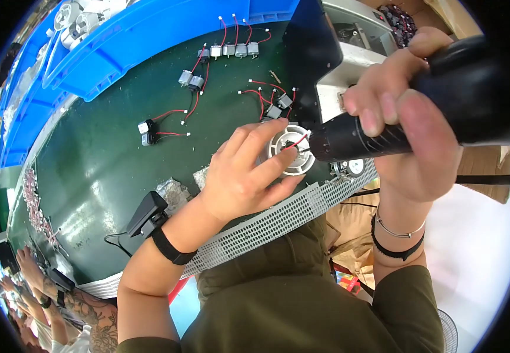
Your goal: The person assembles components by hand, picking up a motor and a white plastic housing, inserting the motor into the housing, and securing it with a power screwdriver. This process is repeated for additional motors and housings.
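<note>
My left hand [246,167] closes around a white round plastic housing [306,164], steadying it near the table's front edge. Dark parts and a red wire [296,143] show in the middle of the housing. In my right hand [422,132] is a black electric screwdriver [352,135], held sideways. Its thin bit points left into the housing; whether it sits on a screw is too small to tell. Just behind the housing lie small silver motors [274,112] with red wires and white plugs. Another round part [355,167] with a white face sits beneath the screwdriver.
More small motors [241,50] stand on the green table [114,176]. Blue bins [120,47] line the back, one with white housings [81,23]. A black upright panel [308,53] is at the right. At the lower left are another person's arms [81,309] and a wire pile [37,206].
</note>
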`<state>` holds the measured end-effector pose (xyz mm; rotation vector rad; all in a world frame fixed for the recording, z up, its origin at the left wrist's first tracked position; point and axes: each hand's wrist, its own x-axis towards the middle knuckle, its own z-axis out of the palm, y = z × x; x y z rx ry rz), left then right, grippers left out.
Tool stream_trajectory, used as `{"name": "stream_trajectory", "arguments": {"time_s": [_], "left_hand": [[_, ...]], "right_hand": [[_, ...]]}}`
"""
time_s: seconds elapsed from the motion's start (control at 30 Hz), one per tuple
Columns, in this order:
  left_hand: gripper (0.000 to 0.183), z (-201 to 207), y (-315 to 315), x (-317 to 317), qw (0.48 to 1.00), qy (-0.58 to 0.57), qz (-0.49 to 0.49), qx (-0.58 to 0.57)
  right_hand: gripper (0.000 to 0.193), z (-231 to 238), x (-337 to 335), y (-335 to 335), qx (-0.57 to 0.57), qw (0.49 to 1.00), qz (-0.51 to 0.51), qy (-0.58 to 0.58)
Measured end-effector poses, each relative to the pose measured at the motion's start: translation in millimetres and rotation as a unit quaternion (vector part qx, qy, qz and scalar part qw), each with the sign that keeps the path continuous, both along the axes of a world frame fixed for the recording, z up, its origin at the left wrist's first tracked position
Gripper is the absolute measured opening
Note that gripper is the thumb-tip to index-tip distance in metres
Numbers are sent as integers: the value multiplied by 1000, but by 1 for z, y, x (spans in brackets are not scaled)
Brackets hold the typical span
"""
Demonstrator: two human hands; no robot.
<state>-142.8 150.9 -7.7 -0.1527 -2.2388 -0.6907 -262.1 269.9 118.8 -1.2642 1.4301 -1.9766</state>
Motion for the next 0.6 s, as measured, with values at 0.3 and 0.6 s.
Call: {"name": "stream_trajectory", "arguments": {"time_s": [0.3,0.6], "left_hand": [[41,5,1,4,1000,-11,6,-27],[55,54,-77,58,960,-74,266,45]], "right_hand": [[45,-8,9,2,-2,998,-47,36],[33,36,-20,20,-114,992,37,32]]}}
